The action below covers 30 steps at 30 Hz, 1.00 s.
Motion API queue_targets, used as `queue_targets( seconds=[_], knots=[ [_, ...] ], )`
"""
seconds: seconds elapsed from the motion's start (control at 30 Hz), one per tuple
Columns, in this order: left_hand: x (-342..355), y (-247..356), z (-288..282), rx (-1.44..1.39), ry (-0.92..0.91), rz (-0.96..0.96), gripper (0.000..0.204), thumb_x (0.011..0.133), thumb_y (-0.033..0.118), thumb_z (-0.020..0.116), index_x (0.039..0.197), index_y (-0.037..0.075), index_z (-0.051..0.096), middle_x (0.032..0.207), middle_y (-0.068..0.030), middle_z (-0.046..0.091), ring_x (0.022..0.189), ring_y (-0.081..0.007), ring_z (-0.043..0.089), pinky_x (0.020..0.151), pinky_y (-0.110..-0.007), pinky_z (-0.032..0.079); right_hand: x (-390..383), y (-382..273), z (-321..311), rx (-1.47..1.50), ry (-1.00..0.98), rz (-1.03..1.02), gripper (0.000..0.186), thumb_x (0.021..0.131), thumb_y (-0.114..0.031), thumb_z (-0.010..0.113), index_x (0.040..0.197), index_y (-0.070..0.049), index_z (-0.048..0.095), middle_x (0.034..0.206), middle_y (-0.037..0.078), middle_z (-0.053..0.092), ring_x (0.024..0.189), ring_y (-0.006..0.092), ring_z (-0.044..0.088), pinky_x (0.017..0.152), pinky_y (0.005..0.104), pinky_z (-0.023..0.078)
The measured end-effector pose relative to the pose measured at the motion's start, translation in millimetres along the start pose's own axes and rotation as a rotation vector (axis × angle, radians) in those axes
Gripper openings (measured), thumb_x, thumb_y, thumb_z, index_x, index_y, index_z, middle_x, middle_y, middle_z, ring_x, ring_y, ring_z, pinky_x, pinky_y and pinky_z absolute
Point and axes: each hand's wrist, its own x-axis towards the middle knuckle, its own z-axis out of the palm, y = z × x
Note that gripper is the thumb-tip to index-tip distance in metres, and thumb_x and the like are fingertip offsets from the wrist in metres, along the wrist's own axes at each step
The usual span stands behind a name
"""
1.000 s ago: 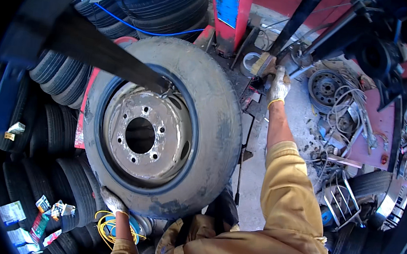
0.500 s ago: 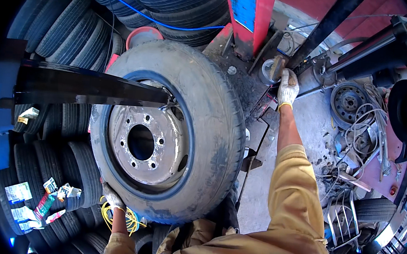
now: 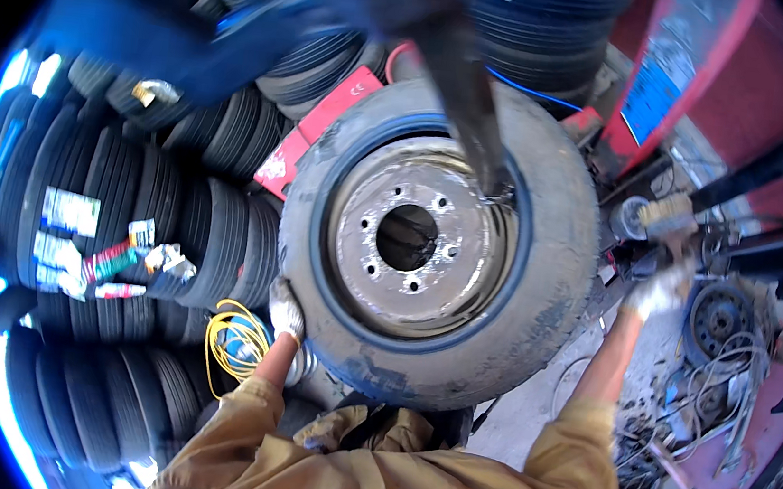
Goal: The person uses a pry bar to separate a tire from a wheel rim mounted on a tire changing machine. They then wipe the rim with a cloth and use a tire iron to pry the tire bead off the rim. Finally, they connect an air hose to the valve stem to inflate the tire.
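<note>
A large, dusty tire lies broadside before me around a worn steel wheel. My left hand, in a white glove, is closed on the tire's lower left edge; some of its fingers are hidden. Off to the right, my gloved right hand is blurred but closed around a brush with a tan bristle head. That head is just beside a round metal can. A dark machine arm reaches down across the tire, its tip at the upper right of the rim.
Stacked tires fill the left side, some with paper labels. A coiled yellow hose lies below my left hand. Behind the tire stand a red box-like part and a red post. A loose steel wheel and tangled cables lie at right.
The view has swung, so the tire and both hands sit farther right in it. The machine arm now comes from above instead of the left. The brush has shifted slightly off the can.
</note>
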Motion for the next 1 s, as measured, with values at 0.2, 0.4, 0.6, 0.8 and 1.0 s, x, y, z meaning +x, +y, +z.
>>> queue_targets(
  seconds=[0.2,0.4,0.6,0.8,1.0],
  knots=[
    [-17,24,-24,0.032,0.042,-0.101,0.056,0.108,0.043,0.031,0.140,-0.001,0.046,0.133,-0.0323,0.056,0.125,-0.0487,0.052,0.104,-0.048,0.040,-126,-231,-48,0.475,-0.123,0.095,0.075,0.103,-0.061,0.042,0.142,0.002,0.040,0.139,0.023,0.048,0.127,0.0352,0.052,0.106,0.0509,0.047],
    [40,21,-17,0.129,-0.161,0.174,0.054,0.108,0.040,0.033,0.146,0.002,0.042,0.150,-0.0290,0.043,0.128,-0.0472,0.050,0.108,-0.049,0.039,-239,-274,7,0.222,-0.543,0.109,0.068,0.100,-0.054,0.057,0.142,-0.001,0.050,0.136,0.016,0.056,0.122,0.0272,0.056,0.102,0.0415,0.047],
    [109,75,-15,-0.074,-0.180,0.181,0.062,0.105,0.047,0.041,0.146,0.000,0.042,0.139,-0.0328,0.051,0.128,-0.0491,0.049,0.109,-0.049,0.039,-271,-265,220,-0.245,-0.695,-0.131,0.037,0.104,-0.030,0.055,0.128,-0.002,0.061,0.091,0.016,0.068,0.073,0.0293,0.064,0.071,0.0407,0.053],
    [115,63,-12,-0.105,-0.145,0.190,0.059,0.101,0.038,0.051,0.147,0.003,0.040,0.129,-0.0341,0.054,0.118,-0.0503,0.054,0.100,-0.053,0.044,-446,-292,232,-0.199,-0.779,-0.151,0.032,0.101,-0.032,0.055,0.096,-0.004,0.068,0.076,0.019,0.066,0.067,0.0355,0.064,0.064,0.0470,0.050],
    [119,76,-20,-0.146,-0.205,0.186,0.058,0.101,0.038,0.051,0.146,0.002,0.040,0.129,-0.0332,0.054,0.118,-0.0497,0.053,0.100,-0.054,0.044,-315,-241,244,-0.248,-0.835,-0.438,0.038,0.098,-0.033,0.060,0.094,0.004,0.069,0.080,0.023,0.070,0.074,0.0385,0.067,0.070,0.0472,0.051]
  ],
)
